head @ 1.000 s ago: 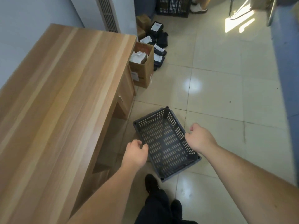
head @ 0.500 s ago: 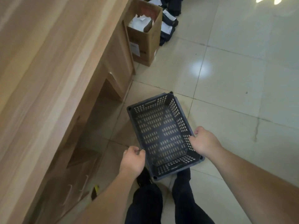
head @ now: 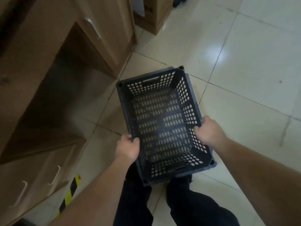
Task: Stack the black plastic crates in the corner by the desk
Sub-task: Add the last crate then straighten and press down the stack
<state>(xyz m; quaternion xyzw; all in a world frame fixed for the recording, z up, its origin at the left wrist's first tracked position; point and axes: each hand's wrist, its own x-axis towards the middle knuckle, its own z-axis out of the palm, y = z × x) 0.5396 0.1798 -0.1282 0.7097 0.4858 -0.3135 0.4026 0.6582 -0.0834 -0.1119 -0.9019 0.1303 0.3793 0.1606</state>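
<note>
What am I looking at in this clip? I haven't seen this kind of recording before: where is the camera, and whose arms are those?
There is no machine here. A person wears a wide-angle camera on their head, so the single view looks forward and down at their own arms and legs. The left hand grips one long rim of a black plastic crate, and the right hand grips the opposite rim. The crate is perforated, open side up and has nothing in it. Below it is a pale tiled floor. To the left stands a wooden desk with drawer handles. A cardboard box sits on the floor at the top, and a strip of yellow and black tape marks the floor near the desk.
</note>
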